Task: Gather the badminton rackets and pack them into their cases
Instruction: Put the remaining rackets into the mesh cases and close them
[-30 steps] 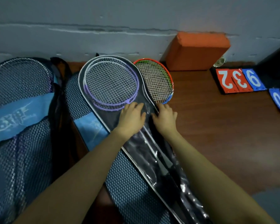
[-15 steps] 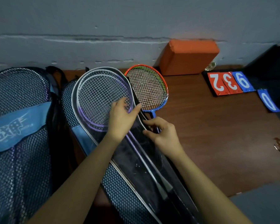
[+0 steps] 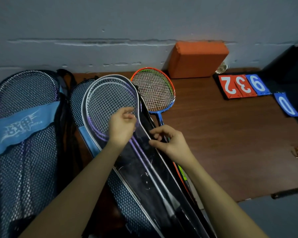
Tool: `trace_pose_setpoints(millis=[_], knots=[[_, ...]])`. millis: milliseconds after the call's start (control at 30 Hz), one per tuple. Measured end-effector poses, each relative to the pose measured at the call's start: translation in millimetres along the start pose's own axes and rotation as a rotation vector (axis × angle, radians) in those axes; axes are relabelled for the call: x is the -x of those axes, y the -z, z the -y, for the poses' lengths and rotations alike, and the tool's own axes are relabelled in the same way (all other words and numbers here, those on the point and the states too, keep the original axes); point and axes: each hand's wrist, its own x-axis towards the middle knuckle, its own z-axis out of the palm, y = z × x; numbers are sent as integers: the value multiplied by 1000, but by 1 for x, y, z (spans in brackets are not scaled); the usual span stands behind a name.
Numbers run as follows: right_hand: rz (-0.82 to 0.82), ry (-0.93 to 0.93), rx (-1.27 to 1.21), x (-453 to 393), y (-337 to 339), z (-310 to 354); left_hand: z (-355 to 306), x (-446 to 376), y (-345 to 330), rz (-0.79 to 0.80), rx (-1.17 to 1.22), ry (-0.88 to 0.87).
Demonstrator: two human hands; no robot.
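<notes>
Wooden table (image 3: 222, 143) against a wall. At seven o'clock, a clear case (image 3: 144, 169) holds purple rackets (image 3: 110, 102). Left hand (image 3: 122, 127) and right hand (image 3: 169, 141) pinch its edge, probably closing it; the orange racket (image 3: 153, 90) waits at twelve.

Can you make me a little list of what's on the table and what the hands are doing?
surface: brown wooden table
being packed: purple and white rackets in a clear-fronted case
left hand: on the case, over the racket strings
right hand: pinching the case's right edge
still out: orange, green and blue racket
far left: blue mesh racket bag
by the wall: orange foam block
also: red and blue number cards
</notes>
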Motion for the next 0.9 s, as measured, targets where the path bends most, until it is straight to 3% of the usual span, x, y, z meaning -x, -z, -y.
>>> trace_pose_setpoints(millis=[167, 367, 500, 700, 900], knots=[[-170, 123, 1, -26, -8, 6, -4, 28, 17, -14, 237, -30], [-298, 236, 233, -70, -16, 17, -10, 55, 31, 81, 241, -137], [-230, 249, 144, -81, -16, 32, -11, 63, 35, 116, 217, -138], [-281, 324, 204, -81, -15, 39, -4, 69, 39, 93, 233, -135], [-249, 537, 663, -69, -7, 29, 0, 64, 36, 43, 215, -140]])
